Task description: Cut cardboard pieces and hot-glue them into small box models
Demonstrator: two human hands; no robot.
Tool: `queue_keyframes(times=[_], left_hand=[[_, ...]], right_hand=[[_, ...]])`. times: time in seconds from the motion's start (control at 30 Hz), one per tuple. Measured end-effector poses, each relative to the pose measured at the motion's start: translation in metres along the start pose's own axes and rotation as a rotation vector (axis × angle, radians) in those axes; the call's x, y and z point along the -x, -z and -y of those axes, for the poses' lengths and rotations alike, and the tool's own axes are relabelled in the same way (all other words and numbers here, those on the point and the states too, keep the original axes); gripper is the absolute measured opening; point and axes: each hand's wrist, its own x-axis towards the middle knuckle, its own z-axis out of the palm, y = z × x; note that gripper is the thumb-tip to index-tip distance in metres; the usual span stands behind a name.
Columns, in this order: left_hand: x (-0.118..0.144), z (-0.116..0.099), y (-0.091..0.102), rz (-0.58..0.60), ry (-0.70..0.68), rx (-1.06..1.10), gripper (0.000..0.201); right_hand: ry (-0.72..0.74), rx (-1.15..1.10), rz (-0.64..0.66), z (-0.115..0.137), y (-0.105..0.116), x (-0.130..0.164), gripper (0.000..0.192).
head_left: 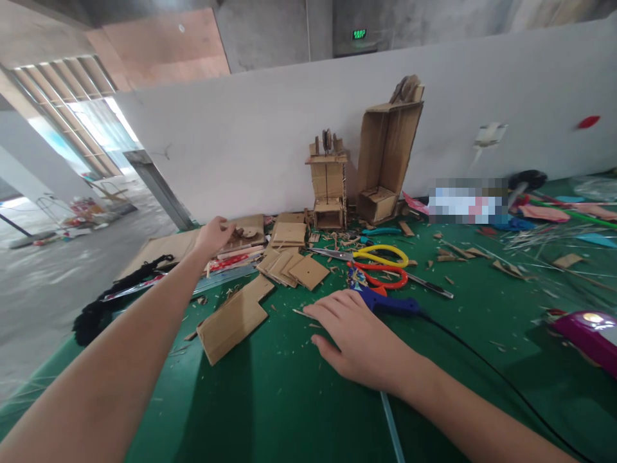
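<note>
Left of the frame's centre, the left hand (212, 235) pinches with curled fingers a small cardboard piece (249, 233) on the pile, probably light, stiff and best held by its edges, while the right hand (359, 337) lies spread on the green table (289, 399).

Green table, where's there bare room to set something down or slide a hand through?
The green table is barest between the two forearms, below the cardboard sheet and right hand. More bare felt lies right of the black cord, before the purple object. It is crowded around the scissors, the cardboard squares and the left hand.
</note>
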Motion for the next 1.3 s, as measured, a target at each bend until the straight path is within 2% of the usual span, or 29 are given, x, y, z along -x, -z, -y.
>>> queue_keyframes(times=[0.23,0.53,0.67,0.73,0.8,0.87,0.9,0.93,1.0,1.1,1.2,1.3], left_hand=[[0.002,0.001,0.009,-0.075,0.01,0.055,0.041],[0.015,-0.002,0.055,-0.385,0.126,0.171,0.033],[0.031,-0.008,0.065,-0.466,0.133,0.2,0.035],[0.048,-0.017,0.062,-0.437,0.058,0.208,0.035],[0.07,-0.031,0.057,-0.308,-0.069,0.221,0.029],[0.095,-0.049,0.051,-0.083,-0.217,0.219,0.021],[0.107,-0.06,0.048,0.123,-0.346,0.15,0.024],[0.119,-0.07,0.045,0.218,-0.448,0.08,0.029],[0.139,-0.09,0.039,0.209,-0.524,-0.027,0.039],[0.159,-0.114,0.026,0.151,-0.52,-0.114,0.047],[0.166,-0.125,0.012,0.111,-0.48,-0.124,0.05],[0.166,-0.124,0.003,0.099,-0.447,-0.068,0.043]], right_hand=[[0.005,0.003,0.006,0.0,0.0,0.0,0.034],[0.017,0.01,-0.004,0.002,0.0,0.001,0.033],[0.039,0.043,-0.014,0.003,0.002,-0.001,0.033],[0.048,0.096,-0.034,0.003,0.007,-0.002,0.033],[0.025,0.184,-0.058,0.0,0.016,-0.001,0.033],[-0.048,0.294,-0.05,-0.005,0.029,0.005,0.034],[-0.1,0.348,-0.02,-0.009,0.036,0.01,0.036],[-0.16,0.4,0.023,-0.013,0.042,0.016,0.041],[-0.312,0.505,0.164,-0.021,0.051,0.029,0.053],[-0.436,0.57,0.286,-0.031,0.052,0.041,0.053],[-0.407,0.593,0.243,-0.038,0.042,0.041,0.051],[-0.365,0.562,0.151,-0.044,0.032,0.038,0.051]])
